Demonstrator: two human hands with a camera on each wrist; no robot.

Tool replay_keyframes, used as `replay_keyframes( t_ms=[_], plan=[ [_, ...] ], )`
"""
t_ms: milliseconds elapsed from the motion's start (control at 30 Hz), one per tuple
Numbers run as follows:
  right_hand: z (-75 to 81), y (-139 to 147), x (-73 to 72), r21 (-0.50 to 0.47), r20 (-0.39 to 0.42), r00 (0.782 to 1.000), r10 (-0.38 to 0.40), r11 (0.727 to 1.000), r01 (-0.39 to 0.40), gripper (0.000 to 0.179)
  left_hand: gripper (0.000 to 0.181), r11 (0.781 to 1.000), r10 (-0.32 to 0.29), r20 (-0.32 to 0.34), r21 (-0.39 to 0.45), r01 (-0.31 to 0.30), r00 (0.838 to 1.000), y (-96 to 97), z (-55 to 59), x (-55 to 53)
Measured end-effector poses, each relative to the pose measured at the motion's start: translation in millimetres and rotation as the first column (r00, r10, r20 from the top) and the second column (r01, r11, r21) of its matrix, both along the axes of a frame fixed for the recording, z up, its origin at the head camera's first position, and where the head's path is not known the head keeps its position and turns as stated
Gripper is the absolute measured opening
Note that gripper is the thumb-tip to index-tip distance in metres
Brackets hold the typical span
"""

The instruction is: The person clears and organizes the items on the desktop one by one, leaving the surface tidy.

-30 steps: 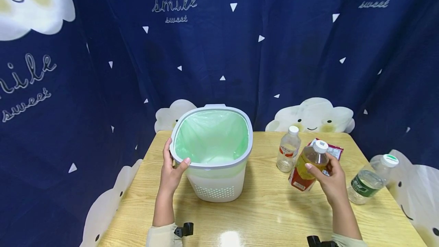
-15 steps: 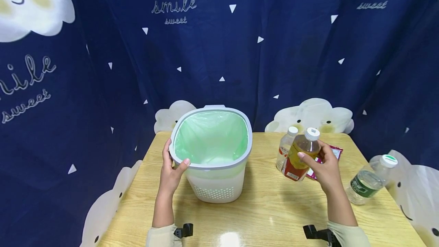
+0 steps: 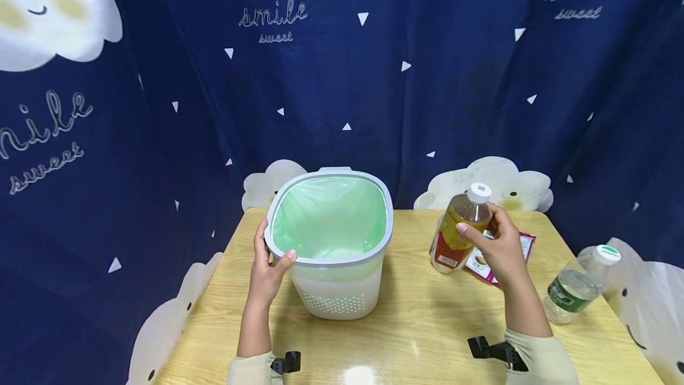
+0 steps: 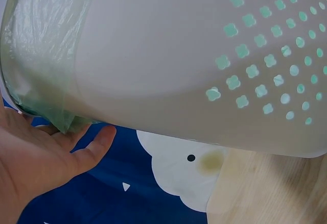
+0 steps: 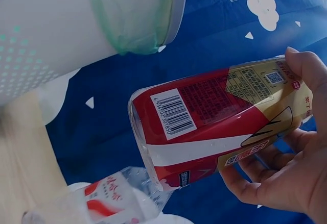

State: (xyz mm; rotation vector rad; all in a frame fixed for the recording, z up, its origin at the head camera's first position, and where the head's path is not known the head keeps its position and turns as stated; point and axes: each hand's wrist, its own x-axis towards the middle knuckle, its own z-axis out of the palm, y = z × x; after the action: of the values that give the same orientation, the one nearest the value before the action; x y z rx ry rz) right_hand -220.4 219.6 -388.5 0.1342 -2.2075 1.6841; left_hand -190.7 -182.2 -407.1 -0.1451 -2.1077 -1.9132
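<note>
While a navy curtain (image 3: 331, 76) printed with white clouds (image 3: 53, 13) and "smile sweet" closes off the far side, a pale wood-grain table (image 3: 417, 314) spreads below, glare shining at its near edge. Left of centre stands a white bin (image 3: 335, 290) with a green liner (image 3: 331, 218); the left hand (image 3: 269, 269) grips its rim at the near left, thumb over the edge. On the right, the right hand (image 3: 501, 248) grasps a tilted bottle with a red and gold label (image 3: 453, 242) over the table's right half, partly covering a magenta-edged packet (image 3: 479, 261). Farther right and nearer is a green-labelled bottle (image 3: 574, 293). The right wrist view shows the held label's barcode (image 5: 172, 114) and a clear bottle with a red-and-white label (image 5: 110, 198), almost hidden from the head camera; the left wrist view shows flower-shaped holes (image 4: 252, 71) in the bin's wall.
</note>
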Motion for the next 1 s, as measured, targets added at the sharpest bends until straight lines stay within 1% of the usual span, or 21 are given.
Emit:
replay_keyframes(
  t_ms=[100, 200, 333, 367, 433, 567, 667, 867, 1000],
  plan=[
    [5.3, -1, -3.2, -0.019, -0.038, 0.999, 0.016, 1.000, -0.016, 0.056, 0.084, 1.000, 0.001, 0.007, 0.000, -0.001, 1.000, -0.1, 0.5, -0.5],
    [9.9, -3, -3.6, -0.030, -0.055, 0.998, 0.022, 0.999, -0.024, 0.054, 0.085, 1.000, 0.001, 0.013, 0.002, -0.001, 1.000, -4.0, -11.3, -6.7],
    [14.9, -5, -3.0, -0.042, -0.049, 0.998, 0.025, 0.999, -0.027, 0.054, 0.086, 1.000, 0.005, 0.017, 0.001, -0.005, 1.000, -9.8, -28.9, -14.6],
    [16.5, -6, -3.3, -0.045, -0.050, 0.998, 0.027, 0.999, -0.029, 0.054, 0.086, 1.000, 0.005, 0.015, 0.001, -0.005, 1.000, -9.9, -29.1, -14.3],
    [20.8, -8, -4.9, -0.057, -0.062, 0.997, 0.037, 0.998, -0.040, 0.053, 0.086, 1.000, 0.007, 0.013, 0.000, -0.007, 1.000, -9.2, -25.5, -12.9],
    [32.0, -10, -7.9, -0.084, -0.102, 0.993, 0.064, 0.994, -0.072, 0.051, 0.085, 1.000, 0.006, -0.001, -0.006, -0.006, 1.000, -4.9, -10.4, -5.8],
    [39.9, -11, -9.6, -0.118, -0.126, 0.988, 0.095, 0.987, -0.110, 0.050, 0.086, 1.000, 0.009, -0.006, -0.016, -0.009, 1.000, -2.5, -2.7, -1.5],
    [51.2, -15, -13.5, -0.170, -0.154, 0.977, 0.150, 0.970, -0.175, 0.046, 0.087, 1.000, 0.001, -0.003, -0.010, -0.001, 1.000, -1.1, -0.7, 0.0],
    [59.0, -18, -17.3, -0.166, -0.159, 0.971, 0.178, 0.965, -0.204, 0.044, 0.085, 1.000, 0.007, 0.006, -0.009, -0.007, 1.000, -1.0, -1.5, 0.6]
  ],
)
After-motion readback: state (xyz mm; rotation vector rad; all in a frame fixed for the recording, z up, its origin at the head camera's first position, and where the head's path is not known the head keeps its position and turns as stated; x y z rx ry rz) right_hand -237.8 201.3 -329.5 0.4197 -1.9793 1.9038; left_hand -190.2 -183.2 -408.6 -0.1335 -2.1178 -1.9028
